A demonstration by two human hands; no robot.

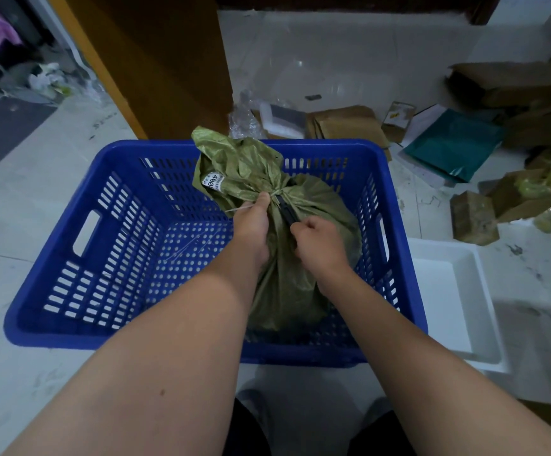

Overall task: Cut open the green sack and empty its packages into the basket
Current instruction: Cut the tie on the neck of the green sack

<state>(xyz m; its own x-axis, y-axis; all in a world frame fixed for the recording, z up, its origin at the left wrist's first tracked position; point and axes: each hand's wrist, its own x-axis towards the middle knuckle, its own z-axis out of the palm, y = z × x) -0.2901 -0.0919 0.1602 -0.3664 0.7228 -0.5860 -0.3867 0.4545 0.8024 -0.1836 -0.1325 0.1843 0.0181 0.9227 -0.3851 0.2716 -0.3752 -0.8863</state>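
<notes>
A green woven sack (287, 284) stands tied inside the blue plastic basket (80, 264), towards its right side. A white label (213, 182) marked 400 hangs on the gathered top above the tie. My left hand (252, 225) pinches the sack's neck at the tie. My right hand (320, 245) grips a black cutter (285, 210), whose tip points up at the tied neck. The packages inside the sack are hidden.
A white foam box (448, 304) sits right of the basket. Cardboard boxes (473, 218), a teal mailer (452, 143) and plastic wrap (244, 120) litter the tiled floor behind and right. A brown wooden panel (162, 60) rises behind the basket. A dark mat (7, 130) lies far left.
</notes>
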